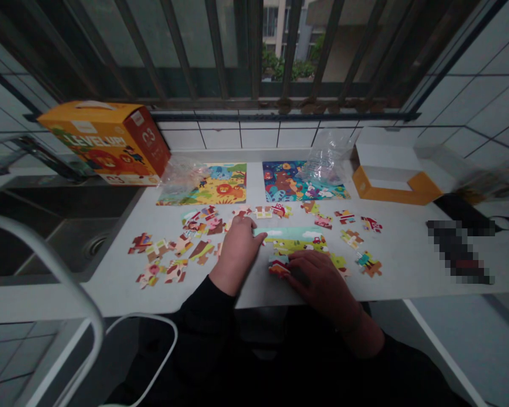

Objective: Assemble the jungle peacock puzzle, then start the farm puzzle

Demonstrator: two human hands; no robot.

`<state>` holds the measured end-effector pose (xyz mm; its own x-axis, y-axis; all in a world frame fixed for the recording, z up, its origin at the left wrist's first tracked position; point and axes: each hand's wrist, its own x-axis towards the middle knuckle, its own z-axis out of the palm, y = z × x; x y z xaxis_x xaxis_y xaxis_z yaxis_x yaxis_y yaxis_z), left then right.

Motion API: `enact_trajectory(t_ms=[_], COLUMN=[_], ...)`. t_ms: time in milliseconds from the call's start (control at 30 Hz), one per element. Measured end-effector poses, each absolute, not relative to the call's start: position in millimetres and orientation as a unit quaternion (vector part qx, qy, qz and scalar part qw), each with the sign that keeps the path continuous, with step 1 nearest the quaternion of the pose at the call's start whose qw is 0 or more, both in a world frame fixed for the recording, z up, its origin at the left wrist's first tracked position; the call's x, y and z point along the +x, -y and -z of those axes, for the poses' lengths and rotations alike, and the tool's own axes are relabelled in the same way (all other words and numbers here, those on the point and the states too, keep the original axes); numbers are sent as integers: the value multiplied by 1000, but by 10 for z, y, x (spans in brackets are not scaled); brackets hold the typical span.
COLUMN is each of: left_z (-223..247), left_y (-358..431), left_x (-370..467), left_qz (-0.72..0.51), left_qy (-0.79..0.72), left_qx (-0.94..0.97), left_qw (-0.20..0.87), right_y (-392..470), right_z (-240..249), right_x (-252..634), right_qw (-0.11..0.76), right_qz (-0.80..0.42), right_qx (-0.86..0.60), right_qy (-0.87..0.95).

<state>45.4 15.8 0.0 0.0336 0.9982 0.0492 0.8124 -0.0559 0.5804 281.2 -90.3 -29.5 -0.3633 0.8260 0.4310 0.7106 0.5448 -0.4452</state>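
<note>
A partly joined puzzle (303, 238) with sky, green field and a red tractor lies in the middle of the white counter. My right hand (320, 280) is at its lower edge, fingers closed on a puzzle piece (279, 265) with red and blue on it. Beside the puzzle's upper left corner rests my left hand (240, 246), thumb apart from the fingers, over some loose pieces. Many loose pieces are spread to the left, such as a brown-spotted one (176, 272). More lie above and to the right, among them a red barn piece (371, 224).
Behind are a lion picture (227, 189), a dark blue animal picture (280, 183) and plastic bags (328, 158). An orange box (106, 141) stands by the sink (68, 226); an open box (390, 192) is at right. A white curved tube (82, 297) crosses the left foreground.
</note>
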Motion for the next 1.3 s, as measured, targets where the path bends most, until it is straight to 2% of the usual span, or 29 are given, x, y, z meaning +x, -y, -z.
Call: enact_trajectory(t_ms=[233, 467, 767, 1100, 1200, 1300], left_z=[-54, -203, -118, -281, -288, -264], left_y=[-108, -102, 63, -237, -235, -119], left_x=[407, -239, -312, -1044, -1117, -941], left_qz=[-234, -281, -197, -190, -192, -242], left_qy=[-647, -677, -586, -728, -726, -658], left_qx=[704, 676, 780, 658, 661, 711], left_qw=[175, 77, 99, 0, 2, 59], right_y=[901, 936, 948, 947, 944, 939], right_z=[299, 322, 352, 362, 349, 338], right_x=[2821, 2821, 2831, 2839, 2835, 2828], right_qw=[311, 352, 359, 367, 363, 360], right_qz=[-92, -78, -73, -86, -88, -88], right_qx=[-469, -471, -478, -478, -480, -486], right_qy=[821, 805, 798, 794, 794, 791])
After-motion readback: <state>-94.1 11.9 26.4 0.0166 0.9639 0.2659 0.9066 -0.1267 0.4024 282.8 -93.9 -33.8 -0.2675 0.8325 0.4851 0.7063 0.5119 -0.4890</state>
